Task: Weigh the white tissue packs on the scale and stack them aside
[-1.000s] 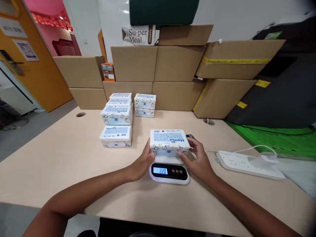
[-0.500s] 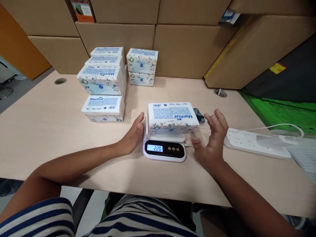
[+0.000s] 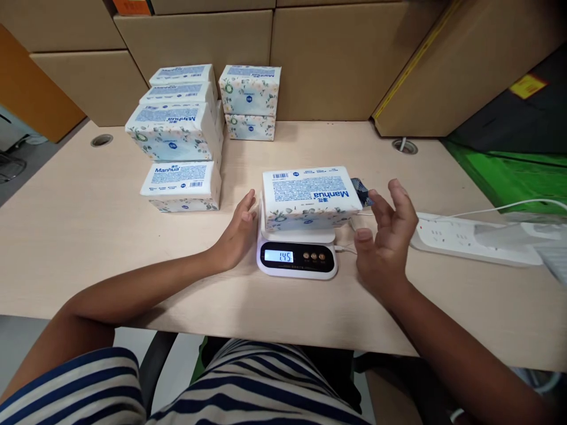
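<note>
A white tissue pack (image 3: 310, 192) with blue print and a floral side lies on the platform of a white digital scale (image 3: 296, 273). The scale's lit display (image 3: 279, 256) appears to read 1.45. Just left of the scale, my left hand (image 3: 234, 233) rests on its edge on the table, fingers extended and holding nothing. To the right of the pack, my right hand (image 3: 387, 236) is raised with fingers spread and curved, also empty. A dark patterned item (image 3: 362, 192), partly hidden, sits behind the pack's right end.
Several tissue packs (image 3: 170, 133) are stacked at the back left, beside another stack of two (image 3: 249, 97). A white power strip (image 3: 460, 239) with a cable lies on the right. Cardboard boxes (image 3: 328, 65) line the table's back edge.
The display went from about 2.20 to 1.45. The view has tilted down slightly. The pack stays on the scale, and both hands keep nearly the same pose beside it.
</note>
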`<state>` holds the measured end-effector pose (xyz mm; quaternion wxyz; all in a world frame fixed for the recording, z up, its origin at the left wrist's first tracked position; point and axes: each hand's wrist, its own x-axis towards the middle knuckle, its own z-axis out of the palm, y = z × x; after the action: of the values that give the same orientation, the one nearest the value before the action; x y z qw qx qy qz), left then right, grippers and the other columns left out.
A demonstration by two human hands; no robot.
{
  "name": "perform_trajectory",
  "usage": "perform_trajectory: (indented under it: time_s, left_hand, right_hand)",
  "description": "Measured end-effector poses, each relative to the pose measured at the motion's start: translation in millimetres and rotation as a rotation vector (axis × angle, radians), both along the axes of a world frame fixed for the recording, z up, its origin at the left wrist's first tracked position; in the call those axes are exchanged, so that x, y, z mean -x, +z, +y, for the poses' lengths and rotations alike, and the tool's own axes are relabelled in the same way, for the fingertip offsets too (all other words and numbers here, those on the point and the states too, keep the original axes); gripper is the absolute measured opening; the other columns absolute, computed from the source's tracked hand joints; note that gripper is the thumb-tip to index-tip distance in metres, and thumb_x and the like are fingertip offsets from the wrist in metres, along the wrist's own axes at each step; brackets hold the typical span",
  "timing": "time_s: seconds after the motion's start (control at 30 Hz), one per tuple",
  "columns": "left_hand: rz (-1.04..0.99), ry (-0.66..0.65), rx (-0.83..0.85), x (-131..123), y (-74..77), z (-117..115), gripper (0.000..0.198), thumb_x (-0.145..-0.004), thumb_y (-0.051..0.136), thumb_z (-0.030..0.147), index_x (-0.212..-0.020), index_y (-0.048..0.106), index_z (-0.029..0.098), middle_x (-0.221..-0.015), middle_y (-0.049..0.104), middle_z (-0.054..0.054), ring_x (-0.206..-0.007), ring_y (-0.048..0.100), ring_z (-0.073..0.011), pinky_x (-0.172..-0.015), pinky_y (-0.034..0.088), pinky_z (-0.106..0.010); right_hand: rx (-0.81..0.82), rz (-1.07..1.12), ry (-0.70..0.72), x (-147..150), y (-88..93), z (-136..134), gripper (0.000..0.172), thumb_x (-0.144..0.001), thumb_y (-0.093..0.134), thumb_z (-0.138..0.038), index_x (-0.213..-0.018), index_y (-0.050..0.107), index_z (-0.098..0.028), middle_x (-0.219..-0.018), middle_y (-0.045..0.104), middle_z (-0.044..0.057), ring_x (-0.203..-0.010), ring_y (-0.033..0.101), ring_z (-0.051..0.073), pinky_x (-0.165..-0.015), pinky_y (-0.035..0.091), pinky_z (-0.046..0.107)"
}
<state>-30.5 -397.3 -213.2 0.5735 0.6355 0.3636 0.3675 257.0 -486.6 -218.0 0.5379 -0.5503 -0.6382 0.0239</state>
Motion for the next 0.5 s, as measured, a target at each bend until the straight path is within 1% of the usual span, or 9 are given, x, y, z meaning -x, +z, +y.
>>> perform_trajectory:
  time_s: [0.1, 0.27, 0.4, 0.5]
  left_hand:
    - [-0.008, 0.001, -0.011, -0.9, 1.3, -0.8, 0.089, -0.103, 0.039, 0.086, -0.176, 0.030, 0.036, -0.188, 0.022, -0.003, -0.176, 0.003, -0.0417, -0.142, 0.016, -0.063]
    - [-0.017, -0.014, -0.004, -0.7, 0.4, -0.8, 0.088, -0.105, 0.039, 0.083, -0.177, 0.029, 0.034, -0.189, 0.020, -0.003, -0.176, 0.001, -0.0399, -0.143, 0.016, -0.060]
    - [-0.019, -0.017, 0.003, -0.3, -1.8, -0.5, 0.083, -0.106, 0.039, 0.081, -0.176, 0.029, 0.038, -0.188, 0.020, 0.000, -0.176, 0.002, -0.0378, -0.143, 0.015, -0.059]
    - [-0.020, -0.018, 0.003, -0.5, -3.4, -0.3, 0.083, -0.106, 0.039, 0.081, -0.177, 0.028, 0.037, -0.189, 0.019, 0.000, -0.177, 0.002, -0.0369, -0.143, 0.015, -0.059]
  right_hand:
    - [0.077, 0.060, -0.034, 1.2, -2.4, -0.4, 0.073, -0.109, 0.043, -0.067, -0.173, 0.015, -0.047, -0.182, 0.024, 0.008, -0.162, 0.045, 0.038, -0.128, 0.043, 0.069]
    - [0.122, 0.164, -0.035, -1.3, -7.0, 1.3, 0.064, -0.110, 0.042, -0.065, -0.170, 0.021, -0.052, -0.178, 0.031, 0.006, -0.160, 0.047, 0.039, -0.125, 0.046, 0.068]
    - [0.159, 0.206, -0.025, -7.6, -10.1, 3.8, 0.064, -0.109, 0.041, -0.068, -0.169, 0.022, -0.053, -0.177, 0.032, 0.007, -0.161, 0.045, 0.042, -0.124, 0.047, 0.070]
    - [0.168, 0.247, -0.015, -10.1, -11.0, 4.7, 0.063, -0.109, 0.043, -0.068, -0.167, 0.025, -0.053, -0.176, 0.033, 0.007, -0.163, 0.044, 0.042, -0.126, 0.045, 0.070]
